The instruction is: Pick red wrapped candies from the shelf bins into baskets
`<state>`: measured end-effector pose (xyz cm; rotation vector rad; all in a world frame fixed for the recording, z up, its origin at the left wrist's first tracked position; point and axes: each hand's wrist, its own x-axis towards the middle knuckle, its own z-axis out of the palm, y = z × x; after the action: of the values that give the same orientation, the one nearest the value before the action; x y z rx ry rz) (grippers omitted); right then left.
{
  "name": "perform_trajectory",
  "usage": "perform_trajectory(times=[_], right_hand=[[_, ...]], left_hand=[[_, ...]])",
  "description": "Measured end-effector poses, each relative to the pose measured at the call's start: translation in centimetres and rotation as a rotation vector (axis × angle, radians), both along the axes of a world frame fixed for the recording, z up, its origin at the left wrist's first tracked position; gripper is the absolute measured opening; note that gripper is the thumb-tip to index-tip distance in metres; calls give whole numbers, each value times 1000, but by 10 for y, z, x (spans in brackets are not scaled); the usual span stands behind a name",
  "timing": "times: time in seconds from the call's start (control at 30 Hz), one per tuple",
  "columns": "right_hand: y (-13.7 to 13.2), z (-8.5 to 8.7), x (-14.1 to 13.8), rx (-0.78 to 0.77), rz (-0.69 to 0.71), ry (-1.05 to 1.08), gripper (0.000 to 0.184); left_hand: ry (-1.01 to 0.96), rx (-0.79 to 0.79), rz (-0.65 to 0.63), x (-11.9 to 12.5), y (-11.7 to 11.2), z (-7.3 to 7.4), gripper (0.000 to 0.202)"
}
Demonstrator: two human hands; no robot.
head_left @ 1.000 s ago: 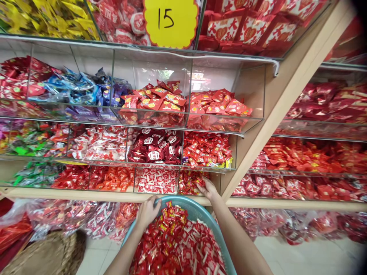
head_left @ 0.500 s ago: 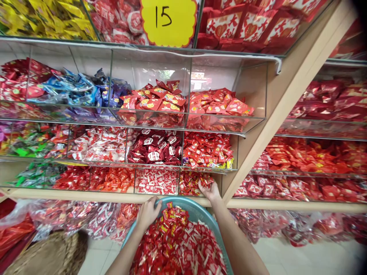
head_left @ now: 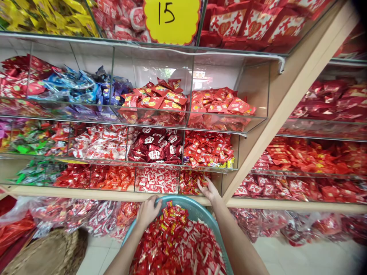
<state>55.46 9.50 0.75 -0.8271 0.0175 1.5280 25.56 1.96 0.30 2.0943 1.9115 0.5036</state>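
Head view: the left grip (head_left: 148, 211) is closed over the rim of a round teal plastic basin (head_left: 197, 209), its thumb lying along the inner side. Just ahead and to the right of it, the right grip (head_left: 208, 190) reaches into a low bin, its fingers bent and slightly parted against small, shiny red-wrapped sweets (head_left: 189, 182); whether any are pinched there, I cannot tell. Below and between the two grips, the basin carries a loose heap: glossy, crinkled red wrappers with yellow patches (head_left: 172, 223) nearer the left grip, and red-and-white pieces with pale, slim stick-like parts (head_left: 200, 244) under the right.

Smooth pale wood forms a flat ledge (head_left: 86, 194) running behind the left grip, and a slanting post (head_left: 281, 110) rises to the right of the right grip. Left of the right grip's bin, beyond a thin transparent divider, lie little pink-and-white packets (head_left: 156, 181). Directly above the right grip sit more red foil sweets (head_left: 206, 147), with plump maroon packets (head_left: 156, 147) to their left. Clear, wrinkled plastic bags (head_left: 258, 225) bulge below and right of the right grip; a coarse woven straw object (head_left: 46, 252) stands low to the left of the left grip.
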Motion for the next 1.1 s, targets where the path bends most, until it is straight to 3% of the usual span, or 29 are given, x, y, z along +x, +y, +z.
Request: perform_trajectory(times=[0.2, 0.4, 0.6, 0.8, 0.93, 1.1], right_hand=[[-3, 10, -3, -83, -7, -4, 16], [-15, 26, -17, 17, -5, -123, 24], [-60, 40, -55, 188, 276, -383, 31], [-105, 20, -100, 181, 516, -455, 40], [-113, 4, -118, 113, 514, -534, 46], [-107, -3, -127, 111, 465, -563, 46]], left_hand=[[15, -8, 4, 1, -1, 1, 39], [7, -4, 6, 2, -2, 3, 38], [8, -25, 16, 3, -2, 4, 37], [-8, 7, -3, 2, -2, 1, 35], [-10, 17, -21, 0, -2, 0, 36], [-6, 12, -17, 0, -2, 1, 36]])
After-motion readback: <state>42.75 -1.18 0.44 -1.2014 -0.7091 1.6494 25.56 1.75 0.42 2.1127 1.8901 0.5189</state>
